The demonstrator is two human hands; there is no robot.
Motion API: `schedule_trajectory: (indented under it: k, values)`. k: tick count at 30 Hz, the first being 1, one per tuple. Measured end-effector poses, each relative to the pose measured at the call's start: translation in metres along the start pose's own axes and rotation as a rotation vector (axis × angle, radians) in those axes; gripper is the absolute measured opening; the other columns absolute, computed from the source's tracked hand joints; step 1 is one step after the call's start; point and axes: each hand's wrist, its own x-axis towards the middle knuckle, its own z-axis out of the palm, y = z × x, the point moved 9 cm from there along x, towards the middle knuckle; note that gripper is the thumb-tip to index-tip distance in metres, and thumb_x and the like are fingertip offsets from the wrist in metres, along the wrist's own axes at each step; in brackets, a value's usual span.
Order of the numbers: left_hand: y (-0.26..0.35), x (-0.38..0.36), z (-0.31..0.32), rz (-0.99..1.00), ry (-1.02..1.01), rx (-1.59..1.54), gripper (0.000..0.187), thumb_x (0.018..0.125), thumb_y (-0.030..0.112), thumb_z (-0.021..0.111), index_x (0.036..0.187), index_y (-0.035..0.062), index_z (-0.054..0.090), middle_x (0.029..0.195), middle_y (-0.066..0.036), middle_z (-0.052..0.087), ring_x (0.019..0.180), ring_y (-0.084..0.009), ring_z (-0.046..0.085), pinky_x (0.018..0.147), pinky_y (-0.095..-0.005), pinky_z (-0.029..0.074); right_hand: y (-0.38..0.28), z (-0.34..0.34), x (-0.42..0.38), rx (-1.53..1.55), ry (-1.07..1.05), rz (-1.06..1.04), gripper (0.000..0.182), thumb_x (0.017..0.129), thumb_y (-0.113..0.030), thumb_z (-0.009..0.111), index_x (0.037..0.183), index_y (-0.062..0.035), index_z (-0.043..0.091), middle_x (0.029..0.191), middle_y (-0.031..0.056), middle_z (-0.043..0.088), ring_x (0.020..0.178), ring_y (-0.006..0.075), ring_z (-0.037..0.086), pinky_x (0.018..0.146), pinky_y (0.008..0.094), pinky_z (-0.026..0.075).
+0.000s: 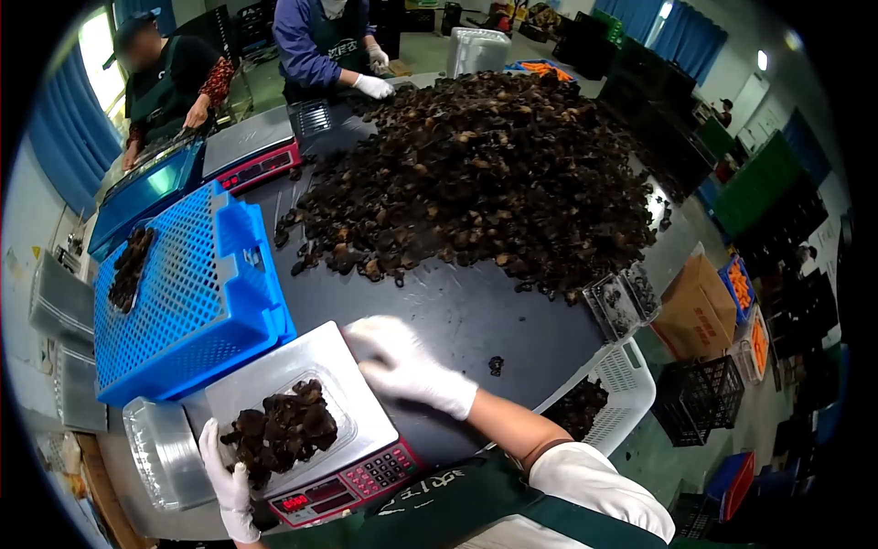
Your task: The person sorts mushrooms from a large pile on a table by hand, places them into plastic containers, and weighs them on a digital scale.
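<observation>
A clear plastic tray [340,401] holding wood ear mushrooms [285,425] rests on the metal pan of a red electronic scale [380,471]. My left hand [226,480], in a white glove, is at the tray's left side, with fingers stretched out and the thumb apart, beside the mushrooms. Over the scale's right edge is my right hand [407,366], also white-gloved and slightly blurred. Its fingers point left, parted from the thumb, and no object shows in it. Beyond it, a large heap of wood ear mushrooms [485,174] covers much of the dark table [412,306].
A blue crate [247,284] stands left of the scale, near stacked clear trays [165,453]. At right are a white basket [631,384], clear containers [622,302] and a cardboard box [700,306]. Two co-workers stand across the table, near another scale [261,165].
</observation>
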Motion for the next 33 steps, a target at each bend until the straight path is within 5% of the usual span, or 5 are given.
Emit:
schedule_trajectory:
  k: [3,9,13,21,33]
  values:
    - [-0.007,-0.021,-0.005,-0.021,-0.016,0.124,0.085,0.084,0.058,0.059,0.14,-0.0028,0.039,0.142,-0.021,0.04,0.134,-0.0363,0.037,0.113,-0.0453,0.026,0.12,-0.077,-0.04,-0.395,0.246,0.359,0.026,0.076,-0.015,0.058,0.096,-0.0028,0.069,0.102,0.0165,0.069,0.1,0.0314,0.064,0.095,0.0407,0.048]
    - [-0.045,-0.051,-0.001,-0.114,-0.021,0.012,0.081,0.076,0.023,0.07,0.146,0.0029,0.033,0.148,-0.014,0.036,0.139,-0.0291,0.031,0.116,-0.0419,0.021,0.269,-0.169,-0.114,-1.028,0.191,0.891,0.072,0.08,-0.02,0.063,0.145,-0.0091,0.034,0.136,0.0126,0.046,0.107,0.0336,0.056,0.078,0.0445,0.053]
    - [-0.072,-0.062,0.007,-0.431,0.055,-0.291,0.079,0.072,-0.01,0.056,0.146,0.0029,0.033,0.148,-0.01,0.037,0.135,-0.0226,0.037,0.114,-0.036,0.025,0.29,-0.172,-0.124,-0.831,0.278,0.793,0.039,0.081,-0.017,0.061,0.119,-0.0076,0.06,0.11,0.0148,0.064,0.089,0.0335,0.064,0.08,0.0395,0.052]
    - [-0.072,-0.07,0.013,-0.447,0.156,-0.183,0.058,0.09,-0.002,0.052,0.145,0.0007,0.034,0.15,-0.012,0.036,0.138,-0.0235,0.034,0.115,-0.0367,0.024,0.254,-0.097,-0.13,0.674,0.193,0.983,0.026,0.093,-0.021,0.06,0.109,-0.0022,0.067,0.088,0.0024,0.069,0.059,0.0048,0.055,0.051,0.0192,0.042]
    - [-0.105,-0.089,0.012,-0.397,0.15,-0.335,0.057,0.093,0.01,0.057,0.145,-0.0006,0.035,0.147,-0.014,0.041,0.134,-0.0233,0.038,0.112,-0.0361,0.028,0.207,-0.2,-0.215,0.384,-0.065,1.009,0.025,0.084,-0.013,0.061,0.105,-0.0028,0.07,0.08,0.0002,0.067,0.069,0.0071,0.056,0.063,0.0222,0.045]
